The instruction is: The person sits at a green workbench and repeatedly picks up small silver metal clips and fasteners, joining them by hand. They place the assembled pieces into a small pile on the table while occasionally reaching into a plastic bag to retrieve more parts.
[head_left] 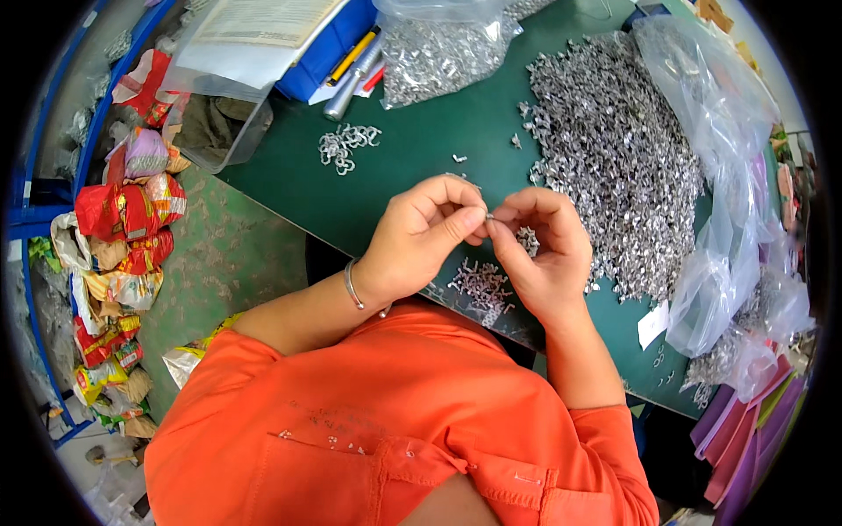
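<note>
My left hand (419, 235) and my right hand (551, 254) meet over the near edge of the table. Thumb and forefinger of each pinch a tiny metal clip (489, 216) between them. Several more clips (528, 239) sit in the curled fingers of my right hand. Below the hands, by the table edge, lies a small heap of clips (482, 286). A large mound of silvery clips (614, 158) spreads to the right of my right hand. Farther off to the left is a loose cluster of curved clips (347, 145).
The green table (285, 180) carries a clear bag of metal pieces (443, 57), a blue bin (329, 48), and a yellow pen (354, 54). Crumpled clear plastic (715, 228) lies along the right. A grey plastic tub (219, 131) stands at the left, near colourful packets (132, 210).
</note>
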Tool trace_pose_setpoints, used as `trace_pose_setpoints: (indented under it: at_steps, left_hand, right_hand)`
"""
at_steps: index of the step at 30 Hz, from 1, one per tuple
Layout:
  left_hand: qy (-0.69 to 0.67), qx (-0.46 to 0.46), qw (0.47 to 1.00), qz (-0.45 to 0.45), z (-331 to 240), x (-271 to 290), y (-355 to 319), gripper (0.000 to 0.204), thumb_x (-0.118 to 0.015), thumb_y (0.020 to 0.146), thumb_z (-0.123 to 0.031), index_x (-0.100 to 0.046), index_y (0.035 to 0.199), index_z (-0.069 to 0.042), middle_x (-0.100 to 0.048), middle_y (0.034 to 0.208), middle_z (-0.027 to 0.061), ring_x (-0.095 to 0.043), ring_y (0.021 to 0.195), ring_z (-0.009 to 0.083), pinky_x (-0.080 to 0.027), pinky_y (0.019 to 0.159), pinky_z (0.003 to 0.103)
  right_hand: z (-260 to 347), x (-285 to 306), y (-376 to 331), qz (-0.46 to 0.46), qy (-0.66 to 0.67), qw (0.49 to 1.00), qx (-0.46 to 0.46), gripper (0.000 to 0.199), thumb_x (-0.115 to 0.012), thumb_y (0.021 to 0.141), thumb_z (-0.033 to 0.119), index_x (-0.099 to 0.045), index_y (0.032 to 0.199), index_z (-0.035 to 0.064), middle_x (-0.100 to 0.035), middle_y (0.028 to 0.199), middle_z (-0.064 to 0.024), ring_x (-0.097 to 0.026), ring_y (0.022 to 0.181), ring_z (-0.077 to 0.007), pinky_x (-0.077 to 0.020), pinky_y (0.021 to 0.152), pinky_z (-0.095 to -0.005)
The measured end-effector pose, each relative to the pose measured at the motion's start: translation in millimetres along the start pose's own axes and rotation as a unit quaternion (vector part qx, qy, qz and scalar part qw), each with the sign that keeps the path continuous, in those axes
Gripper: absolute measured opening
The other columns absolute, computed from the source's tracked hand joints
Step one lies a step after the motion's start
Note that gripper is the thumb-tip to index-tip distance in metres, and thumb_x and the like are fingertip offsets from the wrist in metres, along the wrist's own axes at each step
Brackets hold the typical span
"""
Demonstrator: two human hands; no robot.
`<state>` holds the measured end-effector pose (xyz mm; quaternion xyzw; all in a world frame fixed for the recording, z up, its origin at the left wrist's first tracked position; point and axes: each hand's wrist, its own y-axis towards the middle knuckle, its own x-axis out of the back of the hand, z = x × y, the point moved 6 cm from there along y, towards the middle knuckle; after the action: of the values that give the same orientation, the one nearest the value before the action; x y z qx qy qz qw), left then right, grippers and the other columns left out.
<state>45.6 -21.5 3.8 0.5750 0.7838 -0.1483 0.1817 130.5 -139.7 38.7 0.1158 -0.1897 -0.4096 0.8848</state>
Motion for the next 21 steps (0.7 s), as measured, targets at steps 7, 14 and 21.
trace_pose_setpoints:
  at_steps: [7, 14, 21]
  left_hand:
    - [-0.104, 0.008, 0.994, -0.024, 6.5, -7.0, -3.3, 0.013, -0.056, 0.101, -0.013, -0.057, 0.105, -0.001, -0.064, 0.097, 0.0065, -0.063, 0.085, 0.0126, -0.053, 0.080, 0.027]
    - [-0.031, -0.012, 0.999, -0.034, 2.5, -6.8, -3.9, 0.014, -0.058, 0.100, -0.014, -0.061, 0.102, -0.001, -0.063, 0.094, 0.0038, -0.062, 0.082, 0.0100, -0.051, 0.076, 0.024]
    - [0.003, -0.034, 0.999, -0.014, -7.0, -4.8, -2.9, 0.011, -0.063, 0.096, -0.009, -0.063, 0.100, 0.001, -0.063, 0.091, 0.0057, -0.061, 0.078, 0.0107, -0.052, 0.071, 0.026]
  right_hand:
    - [2.3, 5.7, -4.2, -0.017, 0.065, 0.998, 0.001, 0.025, -0.074, 0.079, -0.002, -0.060, 0.099, 0.0020, -0.067, 0.088, -0.0053, -0.067, 0.077, -0.0119, -0.0546, 0.067, -0.0254]
    - [6.8, 5.9, -7.3, -0.024, -0.011, 0.999, 0.048, 0.029, -0.073, 0.074, -0.006, -0.059, 0.097, 0.0037, -0.066, 0.087, -0.0059, -0.064, 0.071, -0.0155, -0.0532, 0.063, -0.0270]
    - [20.8, 6.4, -4.4, -0.035, -0.058, 0.989, 0.135, 0.033, -0.071, 0.072, -0.011, -0.057, 0.097, 0.0042, -0.063, 0.085, -0.0066, -0.062, 0.071, -0.0179, -0.0521, 0.062, -0.0282]
